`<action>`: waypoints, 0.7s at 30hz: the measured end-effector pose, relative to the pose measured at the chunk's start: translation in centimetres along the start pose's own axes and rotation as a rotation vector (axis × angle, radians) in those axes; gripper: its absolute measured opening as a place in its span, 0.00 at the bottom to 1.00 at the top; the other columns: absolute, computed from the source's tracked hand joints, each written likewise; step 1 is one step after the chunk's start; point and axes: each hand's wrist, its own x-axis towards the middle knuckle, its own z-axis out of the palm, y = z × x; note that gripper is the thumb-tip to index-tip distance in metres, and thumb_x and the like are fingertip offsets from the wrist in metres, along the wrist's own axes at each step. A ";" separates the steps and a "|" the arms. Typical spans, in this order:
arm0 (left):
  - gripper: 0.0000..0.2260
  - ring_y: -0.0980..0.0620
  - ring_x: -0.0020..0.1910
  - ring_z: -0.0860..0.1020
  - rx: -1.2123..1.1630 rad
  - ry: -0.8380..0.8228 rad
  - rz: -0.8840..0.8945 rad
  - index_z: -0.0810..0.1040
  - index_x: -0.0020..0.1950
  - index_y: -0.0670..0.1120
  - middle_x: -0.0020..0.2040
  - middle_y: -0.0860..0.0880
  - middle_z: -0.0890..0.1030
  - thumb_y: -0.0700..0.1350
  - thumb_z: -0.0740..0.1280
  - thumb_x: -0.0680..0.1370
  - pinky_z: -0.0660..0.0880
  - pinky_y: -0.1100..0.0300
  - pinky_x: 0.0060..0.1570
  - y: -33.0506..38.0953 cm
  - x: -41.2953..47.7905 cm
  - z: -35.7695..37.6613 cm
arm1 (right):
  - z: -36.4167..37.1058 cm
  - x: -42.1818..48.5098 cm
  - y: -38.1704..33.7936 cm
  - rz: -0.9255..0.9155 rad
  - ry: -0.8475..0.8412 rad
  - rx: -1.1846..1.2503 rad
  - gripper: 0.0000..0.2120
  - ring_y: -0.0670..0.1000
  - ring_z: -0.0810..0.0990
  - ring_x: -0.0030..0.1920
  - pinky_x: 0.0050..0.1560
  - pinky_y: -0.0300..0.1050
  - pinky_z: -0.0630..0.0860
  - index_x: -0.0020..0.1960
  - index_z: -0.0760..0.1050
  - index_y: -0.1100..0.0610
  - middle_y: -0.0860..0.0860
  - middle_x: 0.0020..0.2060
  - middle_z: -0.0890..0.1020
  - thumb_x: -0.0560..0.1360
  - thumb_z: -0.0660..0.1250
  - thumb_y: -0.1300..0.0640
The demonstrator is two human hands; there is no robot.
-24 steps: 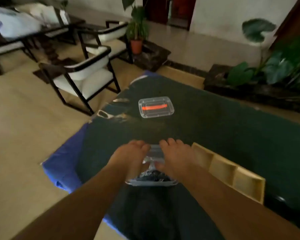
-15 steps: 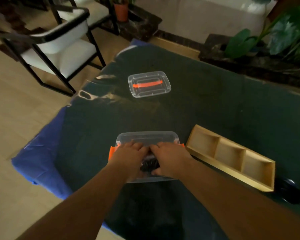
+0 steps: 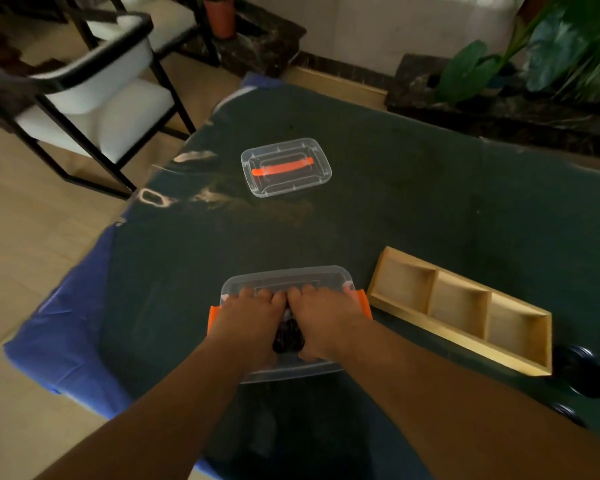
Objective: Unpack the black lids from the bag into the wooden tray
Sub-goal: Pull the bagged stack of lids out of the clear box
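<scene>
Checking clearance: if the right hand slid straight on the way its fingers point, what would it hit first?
Probably the far wall of the clear box that the right hand reaches into; beyond lies the box lid.

The counter (image 3: 413, 202) is covered with a dark green cloth, over a blue one showing at its left edge. A clear plastic box (image 3: 284, 370) with orange side clips stands on it, directly under the left hand (image 3: 248, 322) and right hand (image 3: 326, 322). Well beyond the hands lies the box's clear lid (image 3: 286, 167) with an orange handle. Just right of the right hand sits an empty three-compartment wooden tray (image 3: 459, 308), and beyond the tray's far end some dark round objects (image 3: 584, 374), too dim to identify.
</scene>
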 end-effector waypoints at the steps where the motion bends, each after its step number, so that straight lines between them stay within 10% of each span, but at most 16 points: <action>1: 0.40 0.42 0.60 0.78 0.013 0.017 0.002 0.69 0.73 0.53 0.65 0.49 0.80 0.70 0.72 0.67 0.76 0.46 0.61 -0.1 -0.5 -0.9 | -0.9 -0.5 -0.2 -0.007 0.008 0.003 0.41 0.57 0.78 0.63 0.71 0.74 0.67 0.71 0.67 0.48 0.51 0.63 0.79 0.64 0.82 0.43; 12: 0.38 0.42 0.59 0.78 0.091 0.254 0.035 0.68 0.73 0.53 0.65 0.49 0.79 0.65 0.72 0.66 0.76 0.46 0.58 7.2 -2.0 -14.3 | -11.6 -11.3 5.8 -0.004 0.246 -0.048 0.36 0.59 0.79 0.60 0.59 0.57 0.79 0.70 0.67 0.55 0.56 0.62 0.76 0.69 0.81 0.46; 21: 0.40 0.42 0.59 0.78 0.056 0.086 0.330 0.68 0.71 0.51 0.64 0.47 0.79 0.63 0.74 0.63 0.76 0.45 0.57 25.4 1.6 -8.0 | 1.1 -22.5 17.9 0.227 0.139 0.081 0.37 0.58 0.81 0.55 0.45 0.49 0.74 0.66 0.70 0.54 0.54 0.58 0.79 0.65 0.81 0.43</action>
